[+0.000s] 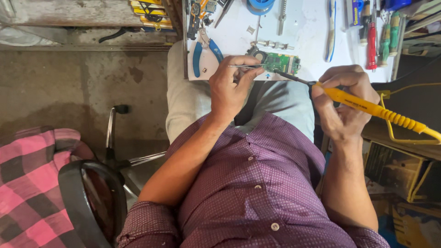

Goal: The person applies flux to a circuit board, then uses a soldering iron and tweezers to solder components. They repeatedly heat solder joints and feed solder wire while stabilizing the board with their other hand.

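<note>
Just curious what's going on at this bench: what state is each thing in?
Left hand: gripping tweezers.
Tweezers: tips at the board.
Right hand: gripping soldering iron.
Soldering iron: tip near the board.
Circuit board: bare, flat on the table.
Blue pliers: lying unused.

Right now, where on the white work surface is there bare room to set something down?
Bare white shows between the blue-handled pliers and the green circuit board, and right of the board, below the white-blue tool. The top edge and the screwdrivers at right are crowded.

Left hand (232, 89): raised forward, fingers pinched closed, forearm bare, elbow bent.
Right hand (342, 103): fingers curled in a closed pen-style grip, wrist bent inward.
</note>
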